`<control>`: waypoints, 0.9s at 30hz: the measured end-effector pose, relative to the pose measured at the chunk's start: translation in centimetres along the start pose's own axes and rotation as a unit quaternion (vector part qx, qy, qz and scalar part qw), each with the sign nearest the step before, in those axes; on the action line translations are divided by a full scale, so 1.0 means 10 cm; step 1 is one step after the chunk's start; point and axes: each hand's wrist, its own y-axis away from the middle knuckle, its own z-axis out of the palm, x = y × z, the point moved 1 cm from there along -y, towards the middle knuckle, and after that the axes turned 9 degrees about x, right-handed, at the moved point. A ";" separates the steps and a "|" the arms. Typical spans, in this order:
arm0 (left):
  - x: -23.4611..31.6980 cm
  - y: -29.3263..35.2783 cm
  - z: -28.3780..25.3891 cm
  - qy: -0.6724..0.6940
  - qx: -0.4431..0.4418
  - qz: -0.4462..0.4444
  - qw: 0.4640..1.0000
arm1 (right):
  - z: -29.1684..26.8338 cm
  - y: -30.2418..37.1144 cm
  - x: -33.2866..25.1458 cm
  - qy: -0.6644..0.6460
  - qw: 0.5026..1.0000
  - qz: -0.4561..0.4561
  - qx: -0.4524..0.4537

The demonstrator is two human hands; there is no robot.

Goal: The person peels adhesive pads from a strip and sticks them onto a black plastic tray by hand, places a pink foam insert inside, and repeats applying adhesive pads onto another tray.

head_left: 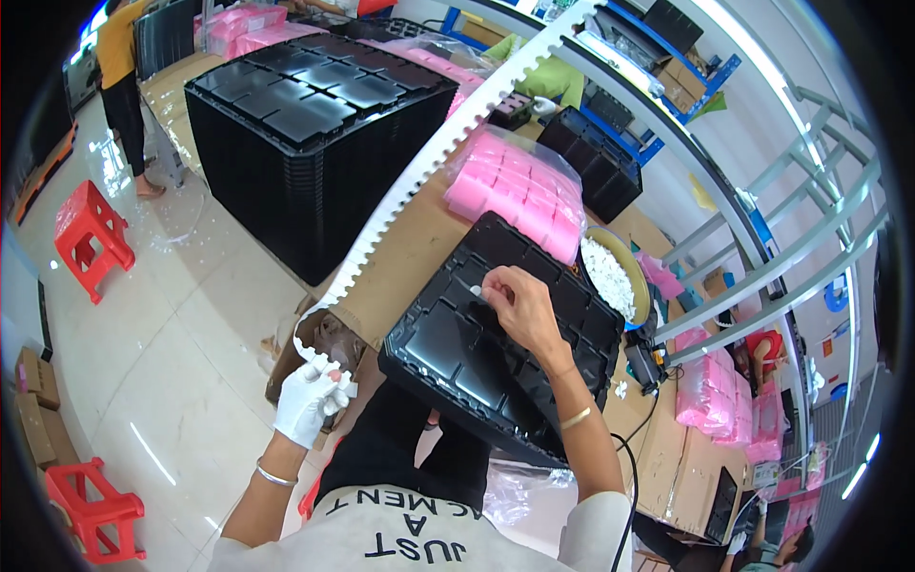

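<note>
A long white strip with a toothed edge (pixel 434 176) runs diagonally from the top of the view down to my left side. My left hand (pixel 307 405), in a white glove, is closed around its lower end. My bare right hand (pixel 519 303) pinches a small white piece at its fingertips, partly hidden by the fingers. That hand is over a black plastic tray (pixel 457 329) with moulded compartments, on top of a stack in front of me. An open cardboard box (pixel 295 367) with brown scraps stands beside my left hand.
A tall stack of black trays (pixel 276 181) stands far left. Pink wrapped bundles (pixel 524 191) and a yellow bowl of small white pieces (pixel 610 272) lie beyond my tray. Grey metal rails (pixel 782 272) rise at right. Red stools (pixel 91 234) stand on the floor; other people work nearby.
</note>
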 end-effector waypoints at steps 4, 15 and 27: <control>-0.03 0.11 0.07 0.000 -0.045 -0.006 0.999 | -0.12 0.04 -0.08 -0.022 0.999 0.025 0.014; -0.23 -0.02 0.03 -0.044 -0.025 -0.011 0.999 | 0.19 -0.86 1.27 0.121 0.992 -0.024 -0.003; -0.31 -0.44 0.01 -0.030 0.011 -0.054 0.998 | 0.35 -0.90 1.40 0.083 0.996 0.011 0.024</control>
